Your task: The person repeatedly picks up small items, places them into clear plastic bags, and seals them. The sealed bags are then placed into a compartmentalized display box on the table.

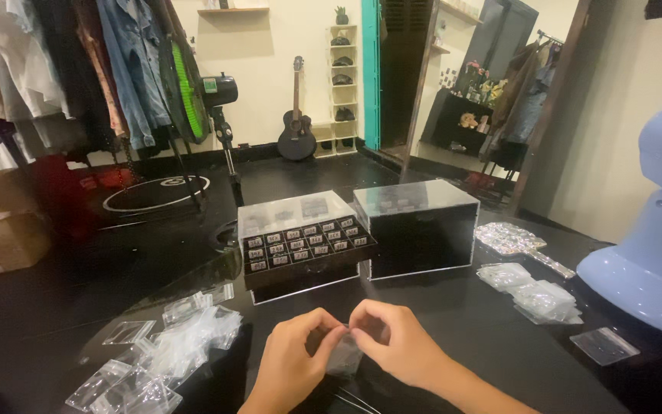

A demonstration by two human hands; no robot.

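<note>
A wide black desk [438, 322] fills the near half of a clothing shop, with garments on a rack [78, 69] at far left and a guitar [296, 115] propped against the far wall. At right, the pale blue body of a desk fan [653, 261] stands at the desk's edge.

At the centre of the desk sit two clear-lidded display boxes: the left box [304, 245] shows rows of small tagged slots, and the right box [417, 226], black-walled, stands just beside it. Loose heaps of small clear plastic bags lie near left [170, 353] and at right [534, 291], with one flat bag [603, 345] apart at near right.

Closest to the viewer, the person's left hand [289, 368] and right hand [396, 345] meet at the near middle of the desk, fingertips touching. Between them hangs a small clear bag [344, 356], pinched at its top edge by the fingers of both hands and drooping toward the desk. The grip of each hand is pressed together on that top edge, thumbs against forefingers. The bag's long axis runs roughly up and down, its mouth at the fingers. What it holds is too small to tell.

The bag lies directly in front of the left box, well short of it. Both hands are equally near to it, with the near-left heap closer to the left hand.
</note>
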